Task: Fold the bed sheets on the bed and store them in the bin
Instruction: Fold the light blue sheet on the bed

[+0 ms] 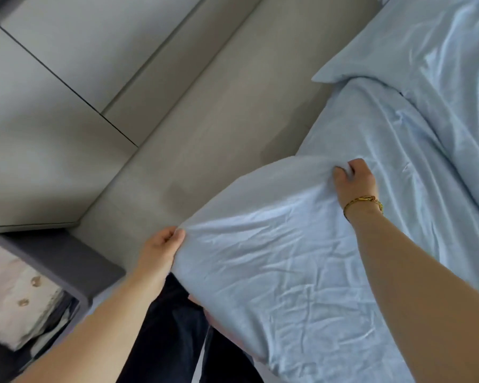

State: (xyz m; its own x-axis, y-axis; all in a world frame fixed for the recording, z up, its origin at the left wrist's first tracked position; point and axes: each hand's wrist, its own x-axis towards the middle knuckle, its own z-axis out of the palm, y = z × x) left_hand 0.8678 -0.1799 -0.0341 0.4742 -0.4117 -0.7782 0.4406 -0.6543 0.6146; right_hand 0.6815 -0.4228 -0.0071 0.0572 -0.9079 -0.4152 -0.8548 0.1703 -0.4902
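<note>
**Q:** What is the setting?

**A:** A bedroom seen from above. Pale grey-beige floor (205, 120) runs across the middle, with flat grey cabinet panels (53, 92) at ten o'clock. A bed (398, 139) dressed in pale blue fills one to five o'clock, with a matching pale blue pillow (426, 51) at one.

**Q:** Where is the sheet, and how is it held?

**A:** The crumpled light blue bed sheet (274, 258) lies at the centre, draped off the bed's near edge. The left hand (161, 250), at seven o'clock, pinches a corner between thumb and curled fingers. The right hand (354, 181), wearing a gold chain bracelet (362, 203), bunches the far edge in curled fingers at three o'clock. The two grips likely pull one edge taut so the fold lands straight.

**Q:** And the bin?

**A:** A dark grey fabric bin (67, 252) sits at eight o'clock, holding folded white cloth (11, 286). It is probably placed there to be within reach for storing.
</note>
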